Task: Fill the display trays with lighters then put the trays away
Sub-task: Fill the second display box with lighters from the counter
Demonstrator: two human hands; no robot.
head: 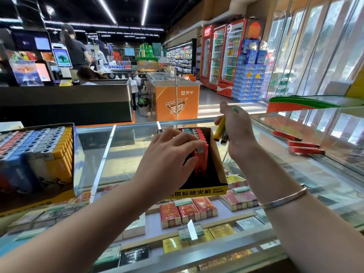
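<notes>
We've got a full tray of lighters parked at the counter's left edge and three loose red lighters lying off to the right. Our left hand lies on the red lighters in the yellow display tray, fingers spread flat. Our right hand grips a yellow lighter plus a couple more, just right of the tray. Glass counter, cigarette packs underneath, shop with drink fridges behind.

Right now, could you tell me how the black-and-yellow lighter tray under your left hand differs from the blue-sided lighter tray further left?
The black-and-yellow cardboard tray is only partly filled, with bare space at its near end; the blue-sided cardboard tray looks packed full. The left hand rests on the first tray's red lighters; nothing touches the second. The second looks bigger, though it sits nearer the camera. Both stand on the glass counter.
</notes>
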